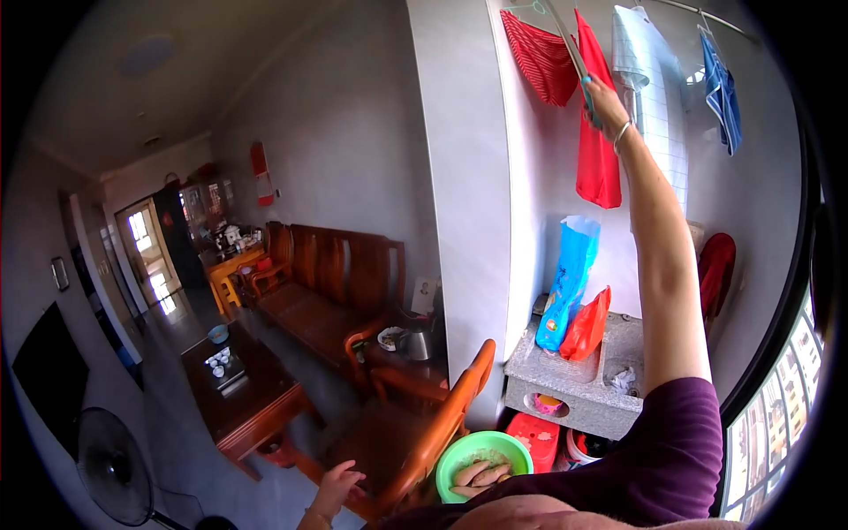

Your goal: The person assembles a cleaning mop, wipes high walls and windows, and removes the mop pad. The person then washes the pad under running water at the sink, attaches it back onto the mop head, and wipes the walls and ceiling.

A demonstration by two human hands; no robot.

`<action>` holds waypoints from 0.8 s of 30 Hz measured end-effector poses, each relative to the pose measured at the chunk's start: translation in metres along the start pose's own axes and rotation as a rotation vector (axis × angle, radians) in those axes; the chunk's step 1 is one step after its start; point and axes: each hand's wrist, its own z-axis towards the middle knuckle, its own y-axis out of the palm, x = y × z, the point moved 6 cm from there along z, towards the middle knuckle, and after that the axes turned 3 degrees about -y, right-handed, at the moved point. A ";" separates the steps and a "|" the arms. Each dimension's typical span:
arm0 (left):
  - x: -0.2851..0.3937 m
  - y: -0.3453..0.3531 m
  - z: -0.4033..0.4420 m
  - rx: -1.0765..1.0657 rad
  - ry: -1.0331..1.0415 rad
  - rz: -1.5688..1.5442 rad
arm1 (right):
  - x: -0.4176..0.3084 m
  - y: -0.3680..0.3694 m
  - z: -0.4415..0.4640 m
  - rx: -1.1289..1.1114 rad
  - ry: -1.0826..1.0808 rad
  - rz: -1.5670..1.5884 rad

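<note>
My right hand (pixel 607 108) is raised high at the upper right, closed around a long grey pole (pixel 570 42) with a teal grip. The pole runs up past the top edge, so its far end is hidden. Close to it hang a red striped garment (pixel 541 55) on a pale teal hanger and a plain red cloth (pixel 597 132). A white-and-blue checked garment (pixel 658 97) and blue shorts (pixel 722 93) hang further right, below a metal rail (pixel 707 14). Low at the left, my left hand (pixel 336 488) is held out by a wooden armchair (pixel 459 406), fingers apart and holding nothing.
A green basin (pixel 450 481) with sweet-potato-like tubers stands below me. Blue (pixel 570 278) and red plastic bags (pixel 587 329) lie on a stone sink counter (pixel 530 358). Left are a coffee table (pixel 256 397), a wooden sofa (pixel 331 283) and a fan (pixel 115 464).
</note>
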 end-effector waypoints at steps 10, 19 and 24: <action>-0.044 0.000 0.017 -0.060 -0.065 -0.030 | 0.038 0.091 -0.066 -0.176 -0.246 -0.093; -0.036 -0.018 -0.037 0.154 -0.154 0.222 | 0.061 0.100 -0.230 -0.222 -0.003 -0.259; -0.071 -0.040 -0.042 0.203 -0.318 0.140 | 0.039 0.112 -0.241 -0.220 -0.024 -0.130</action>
